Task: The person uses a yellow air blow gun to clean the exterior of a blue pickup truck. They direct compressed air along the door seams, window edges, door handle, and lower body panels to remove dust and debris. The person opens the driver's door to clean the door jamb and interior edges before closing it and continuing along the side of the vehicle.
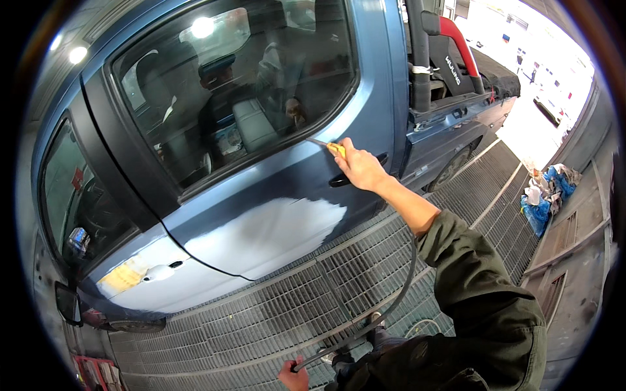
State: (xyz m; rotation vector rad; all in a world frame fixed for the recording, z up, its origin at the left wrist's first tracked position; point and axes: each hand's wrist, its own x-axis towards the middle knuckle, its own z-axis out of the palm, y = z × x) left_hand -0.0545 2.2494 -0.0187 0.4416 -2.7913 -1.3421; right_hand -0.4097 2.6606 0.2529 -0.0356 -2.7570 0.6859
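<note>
My right hand is closed around a yellow-handled tool with a thin dark blade or shaft. Its tip reaches the lower edge of the rear side window, by the black trim of a blue pickup's door. The dark door handle lies just below this hand. Low in the view, my left hand grips the end of a long, dark, flexible strip or hose. It curves up to the right and passes out of sight behind my right forearm.
Pale filler or primer patches cover the lower doors, with a yellowish area on the front one. Slatted metal grating forms the floor. Blue and white rubbish lies by the right wall. The cargo bed has a red-and-black bar.
</note>
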